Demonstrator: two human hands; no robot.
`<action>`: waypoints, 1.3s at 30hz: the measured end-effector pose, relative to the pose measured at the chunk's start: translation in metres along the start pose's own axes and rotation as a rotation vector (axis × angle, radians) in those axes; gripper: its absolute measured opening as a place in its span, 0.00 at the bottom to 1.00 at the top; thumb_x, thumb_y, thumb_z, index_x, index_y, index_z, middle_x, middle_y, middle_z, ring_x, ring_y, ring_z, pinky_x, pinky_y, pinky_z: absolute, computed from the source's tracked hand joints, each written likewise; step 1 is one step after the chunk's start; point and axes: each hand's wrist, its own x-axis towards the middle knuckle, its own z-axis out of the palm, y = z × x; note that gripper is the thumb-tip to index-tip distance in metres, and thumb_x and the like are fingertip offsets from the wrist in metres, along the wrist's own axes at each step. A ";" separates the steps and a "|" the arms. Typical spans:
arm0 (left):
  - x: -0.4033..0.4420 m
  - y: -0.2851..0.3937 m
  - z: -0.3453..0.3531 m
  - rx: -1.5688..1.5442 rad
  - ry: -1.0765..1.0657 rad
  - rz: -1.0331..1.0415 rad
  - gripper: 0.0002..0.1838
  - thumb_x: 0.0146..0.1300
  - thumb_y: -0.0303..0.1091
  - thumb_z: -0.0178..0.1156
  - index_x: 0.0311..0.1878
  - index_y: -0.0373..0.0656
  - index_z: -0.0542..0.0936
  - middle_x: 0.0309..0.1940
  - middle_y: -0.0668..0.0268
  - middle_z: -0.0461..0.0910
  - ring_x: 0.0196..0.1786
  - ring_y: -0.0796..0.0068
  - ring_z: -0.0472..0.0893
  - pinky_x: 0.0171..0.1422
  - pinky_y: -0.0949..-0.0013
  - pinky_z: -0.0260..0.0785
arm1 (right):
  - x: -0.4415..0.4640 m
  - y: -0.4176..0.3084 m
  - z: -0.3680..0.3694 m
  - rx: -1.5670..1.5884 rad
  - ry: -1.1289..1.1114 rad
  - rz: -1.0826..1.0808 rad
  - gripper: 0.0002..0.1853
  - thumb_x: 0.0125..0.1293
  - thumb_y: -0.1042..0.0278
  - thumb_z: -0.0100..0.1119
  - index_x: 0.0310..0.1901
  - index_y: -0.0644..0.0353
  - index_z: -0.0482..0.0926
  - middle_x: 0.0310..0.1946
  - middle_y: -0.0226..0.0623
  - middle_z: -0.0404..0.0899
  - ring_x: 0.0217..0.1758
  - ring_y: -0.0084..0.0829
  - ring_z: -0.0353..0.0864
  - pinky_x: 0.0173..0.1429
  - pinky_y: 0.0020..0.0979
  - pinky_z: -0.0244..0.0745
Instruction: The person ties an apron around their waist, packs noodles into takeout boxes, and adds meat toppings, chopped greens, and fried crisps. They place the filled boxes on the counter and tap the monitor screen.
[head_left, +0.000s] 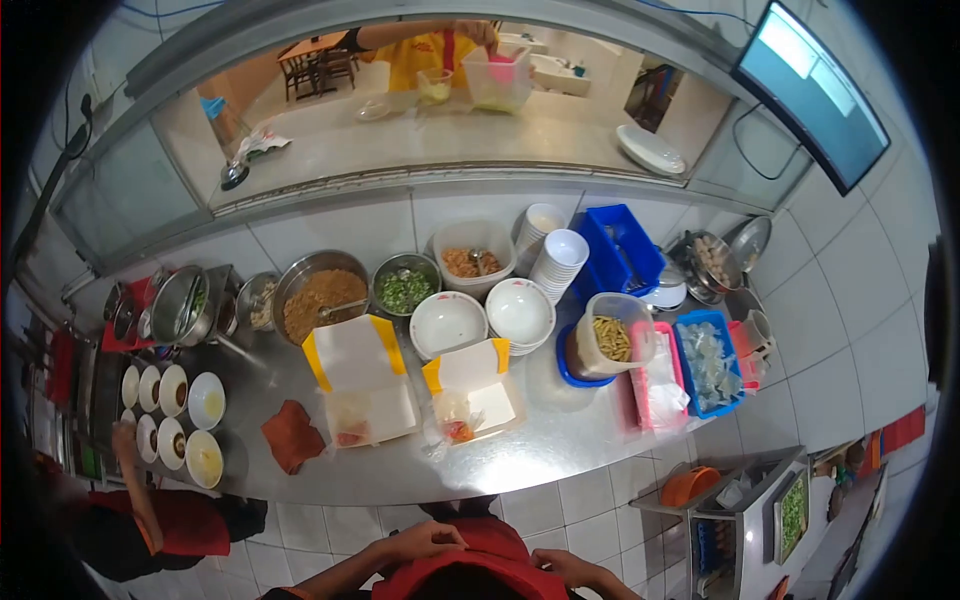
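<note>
My left hand [428,540] is at the front of my red apron [480,550], its fingers curled against the cloth near the waist. On the other side of the apron is my right hand [565,567], also with bent fingers; whether either pinches the cloth is too small to tell. Both hands are below the steel counter's front edge [400,492]. On the counter ahead stand two open paper boxes, a larger one [385,410] and a smaller one [492,404], each with a small plastic bag inside. An orange-brown cloth [292,436] lies left of them.
White bowls [449,324] and food containers, including a steel bowl of brown crumbly food [318,298], line the back. Blue bins [618,250] stand right. A co-worker's arm [140,500] reaches toward small bowls at left. Another person [425,55] works beyond the window.
</note>
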 end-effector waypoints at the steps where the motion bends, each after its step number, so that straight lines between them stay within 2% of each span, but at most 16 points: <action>1: 0.006 0.003 0.000 0.003 -0.010 0.000 0.13 0.63 0.37 0.58 0.43 0.38 0.79 0.41 0.63 0.81 0.47 0.76 0.77 0.55 0.72 0.66 | 0.000 0.001 0.001 0.215 -0.013 -0.060 0.11 0.61 0.67 0.57 0.45 0.58 0.74 0.37 0.34 0.78 0.39 0.24 0.75 0.47 0.28 0.72; 4: 0.024 0.013 -0.006 0.057 -0.077 0.039 0.11 0.62 0.36 0.59 0.42 0.40 0.79 0.41 0.66 0.80 0.47 0.79 0.75 0.54 0.73 0.65 | 0.003 -0.022 -0.012 0.212 0.018 0.121 0.15 0.63 0.69 0.56 0.51 0.60 0.72 0.42 0.33 0.77 0.44 0.22 0.73 0.49 0.29 0.71; 8: 0.031 0.029 -0.005 0.054 -0.005 -0.024 0.08 0.57 0.31 0.64 0.39 0.42 0.76 0.38 0.70 0.76 0.44 0.81 0.74 0.52 0.73 0.66 | 0.015 -0.007 -0.010 -0.003 0.055 -0.039 0.17 0.63 0.73 0.54 0.54 0.61 0.72 0.43 0.36 0.78 0.45 0.26 0.75 0.51 0.29 0.71; 10: 0.034 0.040 -0.010 -0.030 -0.007 0.021 0.08 0.54 0.28 0.65 0.34 0.42 0.74 0.36 0.70 0.73 0.42 0.79 0.73 0.51 0.72 0.66 | 0.018 -0.003 -0.011 -0.470 0.184 0.057 0.13 0.61 0.76 0.47 0.46 0.62 0.74 0.37 0.48 0.78 0.40 0.45 0.78 0.48 0.40 0.72; 11: 0.035 0.044 -0.014 0.185 0.011 0.141 0.10 0.52 0.29 0.66 0.33 0.43 0.73 0.36 0.68 0.73 0.44 0.78 0.72 0.51 0.72 0.66 | 0.015 -0.020 -0.009 -0.572 0.510 -0.073 0.12 0.58 0.76 0.46 0.43 0.62 0.74 0.35 0.49 0.77 0.38 0.52 0.76 0.44 0.43 0.72; 12: 0.037 0.043 -0.017 0.231 -0.013 0.236 0.12 0.51 0.30 0.66 0.35 0.42 0.73 0.37 0.67 0.73 0.45 0.76 0.73 0.52 0.72 0.66 | 0.012 -0.036 -0.012 -0.580 0.577 0.040 0.12 0.58 0.78 0.46 0.43 0.62 0.73 0.34 0.50 0.77 0.37 0.50 0.77 0.41 0.43 0.72; 13: 0.031 0.059 -0.010 0.262 0.129 0.117 0.14 0.50 0.31 0.66 0.39 0.41 0.74 0.42 0.65 0.74 0.48 0.72 0.73 0.56 0.68 0.65 | 0.009 -0.038 -0.017 -0.541 0.647 -0.013 0.12 0.54 0.77 0.49 0.42 0.60 0.73 0.34 0.49 0.77 0.37 0.50 0.77 0.37 0.44 0.73; 15: 0.018 0.088 -0.005 0.508 0.194 0.219 0.17 0.54 0.29 0.63 0.48 0.42 0.77 0.50 0.62 0.76 0.54 0.63 0.72 0.65 0.62 0.57 | 0.003 -0.056 -0.022 -0.436 0.775 0.001 0.10 0.57 0.79 0.49 0.42 0.61 0.73 0.31 0.49 0.77 0.36 0.49 0.77 0.35 0.41 0.72; 18: -0.007 0.096 0.003 0.254 -0.109 0.268 0.12 0.54 0.25 0.59 0.43 0.42 0.80 0.47 0.65 0.79 0.58 0.63 0.70 0.67 0.60 0.54 | -0.013 -0.040 -0.024 -0.063 0.771 0.245 0.06 0.62 0.75 0.49 0.40 0.62 0.73 0.25 0.46 0.76 0.29 0.42 0.78 0.32 0.35 0.70; 19: -0.011 0.097 0.003 0.264 -0.119 0.263 0.12 0.54 0.25 0.59 0.43 0.42 0.80 0.47 0.65 0.79 0.58 0.63 0.70 0.67 0.60 0.54 | -0.020 -0.035 -0.027 0.136 0.702 0.303 0.05 0.63 0.72 0.50 0.38 0.62 0.73 0.19 0.35 0.70 0.19 0.29 0.70 0.26 0.28 0.66; 22: -0.019 0.109 0.006 0.287 -0.125 0.143 0.10 0.54 0.21 0.56 0.39 0.41 0.81 0.48 0.65 0.79 0.61 0.62 0.69 0.68 0.58 0.53 | -0.031 -0.033 -0.042 0.504 0.524 0.413 0.05 0.62 0.69 0.52 0.34 0.61 0.72 0.16 0.25 0.61 0.18 0.18 0.61 0.23 0.23 0.61; 24: -0.021 0.112 0.008 0.247 -0.104 0.146 0.11 0.52 0.20 0.56 0.38 0.39 0.81 0.47 0.64 0.79 0.63 0.61 0.68 0.67 0.60 0.54 | -0.038 -0.038 -0.056 0.721 0.410 0.381 0.06 0.62 0.69 0.52 0.31 0.60 0.69 0.17 0.21 0.57 0.18 0.15 0.58 0.22 0.20 0.56; 27: -0.015 0.114 0.005 0.174 -0.119 0.173 0.11 0.50 0.18 0.55 0.37 0.38 0.81 0.47 0.64 0.79 0.60 0.62 0.70 0.65 0.60 0.58 | -0.031 -0.036 -0.070 1.377 0.270 -0.130 0.06 0.64 0.66 0.50 0.33 0.58 0.67 0.19 0.24 0.59 0.18 0.17 0.54 0.22 0.22 0.49; 30: -0.005 0.131 0.006 0.148 0.036 0.019 0.13 0.47 0.16 0.54 0.36 0.39 0.81 0.45 0.65 0.79 0.57 0.62 0.71 0.61 0.60 0.61 | -0.011 -0.045 -0.079 1.477 0.257 -0.292 0.09 0.66 0.63 0.46 0.33 0.59 0.65 0.20 0.24 0.58 0.19 0.17 0.55 0.25 0.21 0.53; 34: 0.004 0.131 0.010 0.197 0.120 0.090 0.11 0.48 0.17 0.54 0.34 0.38 0.80 0.42 0.65 0.78 0.54 0.64 0.72 0.60 0.62 0.62 | 0.005 -0.052 -0.086 1.501 0.230 -0.471 0.11 0.70 0.63 0.38 0.42 0.61 0.67 0.22 0.25 0.60 0.22 0.18 0.57 0.28 0.23 0.55; 39: -0.002 0.110 0.004 0.155 0.011 0.232 0.05 0.54 0.23 0.54 0.32 0.37 0.78 0.34 0.64 0.79 0.44 0.66 0.74 0.52 0.65 0.65 | 0.030 -0.084 -0.086 1.280 0.486 -0.032 0.11 0.72 0.48 0.34 0.48 0.37 0.65 0.11 0.23 0.53 0.04 0.14 0.43 0.09 0.18 0.37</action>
